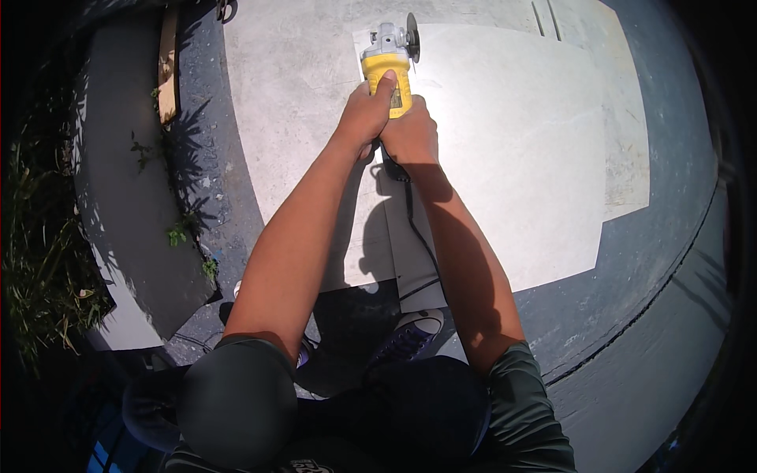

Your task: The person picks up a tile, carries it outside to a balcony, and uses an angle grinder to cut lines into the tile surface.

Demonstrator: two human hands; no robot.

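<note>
Both my arms reach forward, holding a yellow angle grinder [387, 65] with a grey metal head. Its dark cutting disc [413, 38] stands on edge at the right side of the head, above a pale sheet [512, 158]. My left hand [364, 110] is closed round the yellow body, its thumb lying along the top. Just behind it, my right hand [412, 132] wraps the rear of the tool. A black power cord [413, 213] runs back from the grinder beside my right forearm. I cannot tell whether the disc is turning.
Another pale board [292, 118] lies partly under the sheet. To the left, a long grey panel [130, 197], a wooden strip [169, 67] and small weeds [178, 233] border the grey concrete floor [576, 315]. My sneaker [412, 333] is close to the board's near edge.
</note>
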